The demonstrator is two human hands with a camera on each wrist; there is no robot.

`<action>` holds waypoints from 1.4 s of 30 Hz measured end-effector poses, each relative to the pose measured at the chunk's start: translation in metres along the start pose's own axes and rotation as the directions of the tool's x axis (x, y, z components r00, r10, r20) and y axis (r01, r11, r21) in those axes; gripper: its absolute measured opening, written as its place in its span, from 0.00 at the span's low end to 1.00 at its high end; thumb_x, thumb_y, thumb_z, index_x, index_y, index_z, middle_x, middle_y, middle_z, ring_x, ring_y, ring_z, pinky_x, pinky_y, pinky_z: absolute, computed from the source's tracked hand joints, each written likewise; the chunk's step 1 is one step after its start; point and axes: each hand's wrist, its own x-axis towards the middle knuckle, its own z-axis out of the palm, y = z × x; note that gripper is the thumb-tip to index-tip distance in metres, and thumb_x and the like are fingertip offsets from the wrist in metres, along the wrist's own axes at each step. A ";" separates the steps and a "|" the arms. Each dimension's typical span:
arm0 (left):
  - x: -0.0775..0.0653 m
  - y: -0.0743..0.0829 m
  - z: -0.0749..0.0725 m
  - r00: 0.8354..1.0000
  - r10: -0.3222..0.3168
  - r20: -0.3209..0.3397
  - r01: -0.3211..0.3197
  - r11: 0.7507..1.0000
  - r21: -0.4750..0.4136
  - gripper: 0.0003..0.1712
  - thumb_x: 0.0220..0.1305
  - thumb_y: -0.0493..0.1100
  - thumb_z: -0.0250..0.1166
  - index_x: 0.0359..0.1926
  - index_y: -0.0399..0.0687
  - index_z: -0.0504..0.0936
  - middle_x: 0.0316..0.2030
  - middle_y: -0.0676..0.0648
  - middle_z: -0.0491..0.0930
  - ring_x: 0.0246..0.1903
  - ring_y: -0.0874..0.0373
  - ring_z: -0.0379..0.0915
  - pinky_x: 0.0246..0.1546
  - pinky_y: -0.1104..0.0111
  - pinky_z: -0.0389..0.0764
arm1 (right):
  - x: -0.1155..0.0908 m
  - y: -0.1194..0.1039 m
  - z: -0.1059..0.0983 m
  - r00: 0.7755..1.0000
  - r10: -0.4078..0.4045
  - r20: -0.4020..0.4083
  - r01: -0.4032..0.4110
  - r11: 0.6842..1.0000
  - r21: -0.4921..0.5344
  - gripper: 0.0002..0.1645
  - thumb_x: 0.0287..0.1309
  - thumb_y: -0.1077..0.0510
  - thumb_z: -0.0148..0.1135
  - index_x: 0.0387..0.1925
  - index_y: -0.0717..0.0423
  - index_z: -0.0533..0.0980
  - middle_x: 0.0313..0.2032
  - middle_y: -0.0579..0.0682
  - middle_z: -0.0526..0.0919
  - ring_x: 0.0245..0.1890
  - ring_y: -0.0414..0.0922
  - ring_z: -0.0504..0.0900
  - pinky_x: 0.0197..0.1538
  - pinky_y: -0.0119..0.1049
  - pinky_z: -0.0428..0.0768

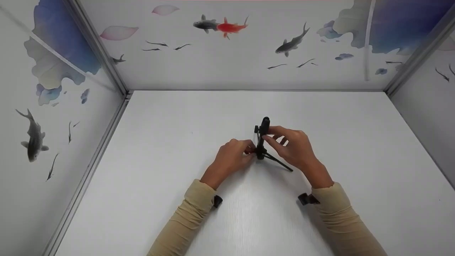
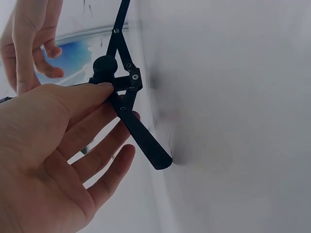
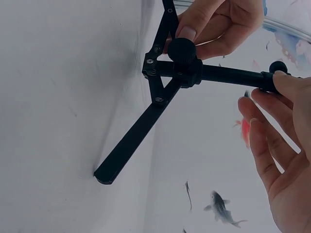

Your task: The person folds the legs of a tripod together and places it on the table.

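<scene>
A small black tripod (image 1: 260,144) stands on the white table with its legs spread. My left hand (image 1: 231,155) pinches it low down, at the collar where the legs join. In the left wrist view the thumb lies by a round knob (image 2: 105,64), and a flat leg (image 2: 146,141) reaches past the fingers. My right hand (image 1: 295,148) pinches the upper part of the tube (image 3: 233,76) between thumb and fingers, near a smaller knob (image 3: 277,67). The other right fingers are spread loosely. The tripod's top end is outside the right wrist view.
The white tabletop (image 1: 160,199) is bounded by a back wall (image 1: 227,67) and side walls printed with fish and leaves. Metal strips (image 1: 119,76) run along the corners. Dark wrist cameras (image 1: 308,199) sit at both tan cuffs.
</scene>
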 end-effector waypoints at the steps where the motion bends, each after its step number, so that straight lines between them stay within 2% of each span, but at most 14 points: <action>1: 0.000 0.000 0.000 1.000 0.001 -0.005 -0.001 1.000 0.001 0.09 0.73 0.45 0.73 0.51 0.52 0.92 0.44 0.53 0.94 0.46 0.60 0.90 0.48 0.60 0.89 | 0.000 0.000 0.000 1.000 -0.001 0.000 0.001 1.000 0.002 0.14 0.68 0.56 0.76 0.54 0.45 0.88 0.42 0.43 0.95 0.32 0.38 0.91 0.31 0.32 0.86; 11: 0.000 0.004 0.002 1.000 -0.006 -0.027 0.006 1.000 0.029 0.08 0.74 0.45 0.72 0.50 0.51 0.92 0.43 0.54 0.94 0.47 0.55 0.87 0.49 0.58 0.85 | 0.001 -0.003 -0.001 1.000 -0.004 0.002 0.004 1.000 0.001 0.13 0.70 0.56 0.74 0.53 0.46 0.89 0.42 0.44 0.95 0.32 0.39 0.92 0.31 0.32 0.85; 20: -0.001 0.005 0.002 1.000 -0.001 -0.019 0.000 0.999 -0.050 0.08 0.74 0.41 0.71 0.49 0.48 0.92 0.42 0.53 0.94 0.48 0.55 0.85 0.52 0.60 0.83 | 0.001 -0.004 -0.001 1.000 -0.018 -0.009 0.018 1.000 0.001 0.13 0.69 0.56 0.75 0.53 0.46 0.89 0.41 0.45 0.95 0.31 0.39 0.92 0.29 0.31 0.84; 33: 0.001 0.004 0.004 0.998 0.044 -0.054 -0.045 0.999 -0.029 0.07 0.74 0.40 0.71 0.48 0.46 0.93 0.39 0.52 0.94 0.43 0.59 0.88 0.44 0.66 0.85 | 0.001 -0.001 0.001 0.999 -0.028 -0.020 0.028 1.000 0.001 0.14 0.68 0.57 0.76 0.53 0.47 0.89 0.41 0.45 0.96 0.30 0.39 0.91 0.29 0.31 0.84; 42: 0.002 0.002 0.004 0.998 0.043 -0.044 -0.045 0.998 -0.042 0.08 0.73 0.40 0.71 0.48 0.44 0.93 0.39 0.51 0.93 0.42 0.59 0.88 0.43 0.67 0.83 | 0.002 -0.003 -0.001 1.000 -0.030 -0.006 0.030 1.000 0.001 0.12 0.69 0.56 0.75 0.52 0.48 0.89 0.41 0.45 0.96 0.30 0.39 0.91 0.29 0.30 0.84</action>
